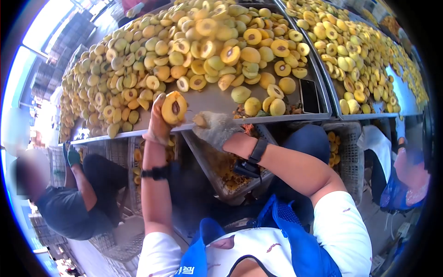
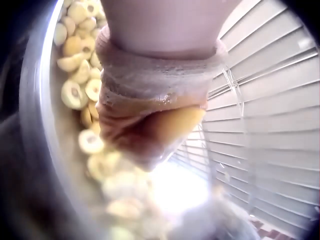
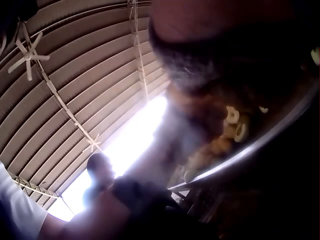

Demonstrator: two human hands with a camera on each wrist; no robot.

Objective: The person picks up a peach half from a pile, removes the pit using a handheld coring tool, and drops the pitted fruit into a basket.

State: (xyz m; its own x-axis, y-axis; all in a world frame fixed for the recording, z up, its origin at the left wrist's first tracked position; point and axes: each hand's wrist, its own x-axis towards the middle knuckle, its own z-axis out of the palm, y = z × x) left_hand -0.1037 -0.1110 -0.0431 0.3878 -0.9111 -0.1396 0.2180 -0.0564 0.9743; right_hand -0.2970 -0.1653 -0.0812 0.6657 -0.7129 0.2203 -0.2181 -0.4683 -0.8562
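My left hand (image 1: 159,122) is raised at the near edge of a metal table and grips a yellow peach half (image 1: 173,108), its cut face with the brown pit hollow turned up. In the left wrist view the yellow fruit (image 2: 181,122) shows beside the curled fingers. My right hand (image 1: 216,128), in a pale, worn glove, is at the table edge just right of the fruit, apart from it. A tan tip sticks out from that glove toward the left hand; I cannot tell whether this hand holds anything. Heaped peaches (image 1: 198,51), many halved, lie beyond both hands.
A phone (image 1: 309,96) lies near the table's right corner. Below the edge, a crate (image 1: 203,165) holds fruit scraps, with another crate (image 1: 347,152) to its right. People sit at left (image 1: 69,194) and right (image 1: 397,184). A second table (image 1: 369,115) bears more fruit.
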